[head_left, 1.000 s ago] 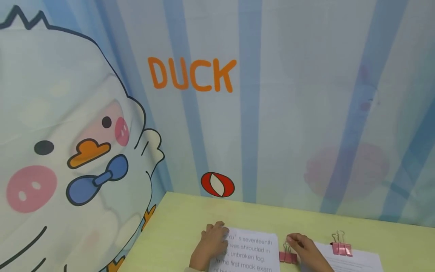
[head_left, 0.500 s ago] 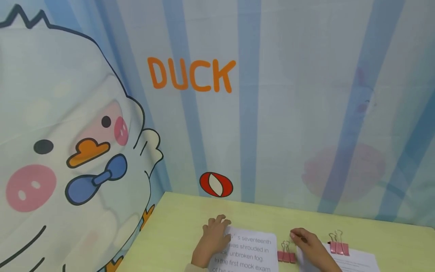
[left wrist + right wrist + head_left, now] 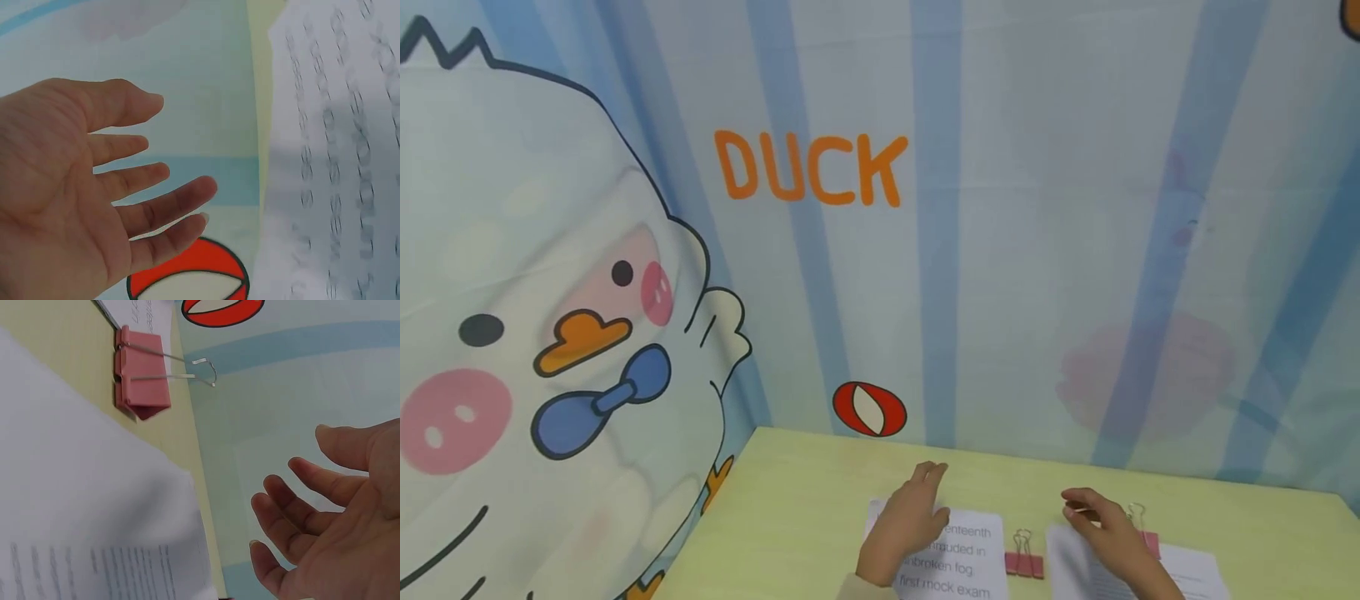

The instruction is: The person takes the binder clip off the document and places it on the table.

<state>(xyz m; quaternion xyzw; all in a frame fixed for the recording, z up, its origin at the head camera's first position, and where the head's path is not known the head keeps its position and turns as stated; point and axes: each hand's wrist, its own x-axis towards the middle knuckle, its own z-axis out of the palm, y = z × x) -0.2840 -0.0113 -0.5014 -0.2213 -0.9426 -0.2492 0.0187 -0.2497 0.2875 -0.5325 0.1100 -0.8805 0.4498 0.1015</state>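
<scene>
Above the desk, left hand and right hand empty, fingers apart
One pink clip between papers, probably for easy reach.

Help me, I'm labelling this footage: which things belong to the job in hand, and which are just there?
Likely the job:
large-print paper
small-print paper
pink clip between them
clip partly behind the right hand

Just there:
table
duck curtain
</scene>
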